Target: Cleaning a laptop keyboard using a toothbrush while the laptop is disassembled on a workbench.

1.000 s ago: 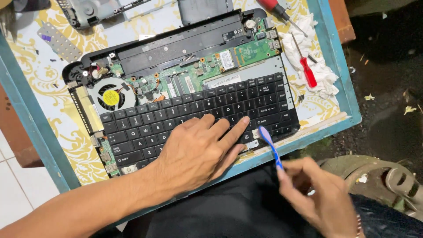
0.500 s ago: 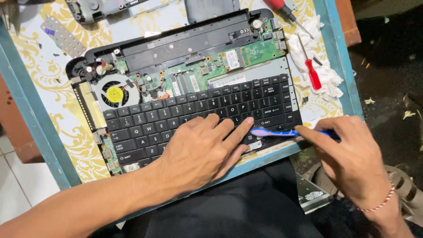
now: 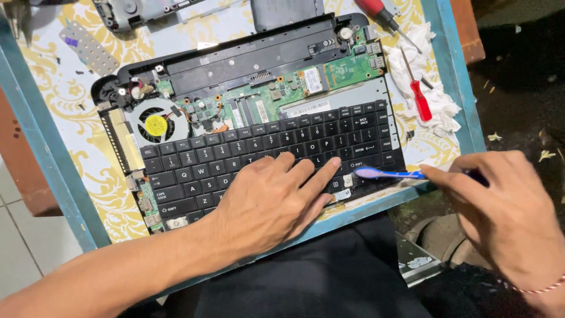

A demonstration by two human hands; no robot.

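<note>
Left hand (image 3: 268, 203) flat on keyboard (image 3: 276, 156), open, holding nothing. Right hand (image 3: 506, 212) pinches blue toothbrush (image 3: 388, 174), brush head touching keyboard's near right corner. Red screwdriver (image 3: 419, 97) far right on table (image 3: 65, 171)

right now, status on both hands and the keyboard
Left hand flat on black keyboard, pinning it. Right hand fingers grip blue toothbrush, bristle end at keyboard's lower right corner. Red screwdriver on white rag, clear of both.

A blue-rimmed counter (image 3: 56, 176) with a yellow-patterned top is filling the view. Pale floor tiles (image 3: 17, 247) are showing at the left, dark littered ground (image 3: 524, 100) lying at the right.
</note>
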